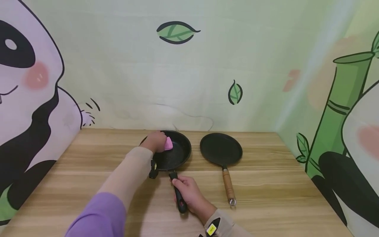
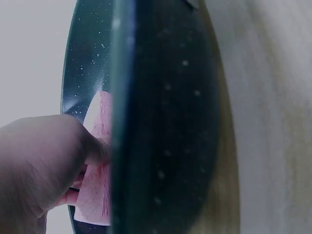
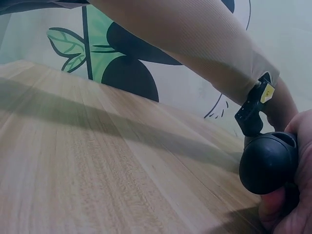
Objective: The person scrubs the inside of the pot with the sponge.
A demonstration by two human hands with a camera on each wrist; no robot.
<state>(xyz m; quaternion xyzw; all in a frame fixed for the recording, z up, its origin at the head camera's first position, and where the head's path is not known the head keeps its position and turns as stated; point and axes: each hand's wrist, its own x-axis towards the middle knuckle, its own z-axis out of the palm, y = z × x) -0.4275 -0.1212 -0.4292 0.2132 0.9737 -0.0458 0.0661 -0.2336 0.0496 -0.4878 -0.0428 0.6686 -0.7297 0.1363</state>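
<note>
In the head view a black frying pan (image 1: 180, 156) stands on the wooden table. My left hand (image 1: 155, 141) reaches over its left rim and holds a pink sponge (image 1: 168, 144) inside it. The left wrist view shows the sponge (image 2: 91, 197) gripped between thumb and fingers, partly hidden behind the pan's dark speckled wall (image 2: 165, 122). With my right hand (image 1: 190, 194) I grip the black handle (image 1: 178, 195), which points toward me. Its rounded end (image 3: 265, 165) shows beside the right hand (image 3: 301, 195) in the right wrist view.
To the right lies a flat black pan (image 1: 220, 148), its wooden handle (image 1: 228, 186) toward me with a metal ring at the end. A wall with panda and leaf drawings (image 1: 192, 75) rises behind the table (image 1: 272, 184).
</note>
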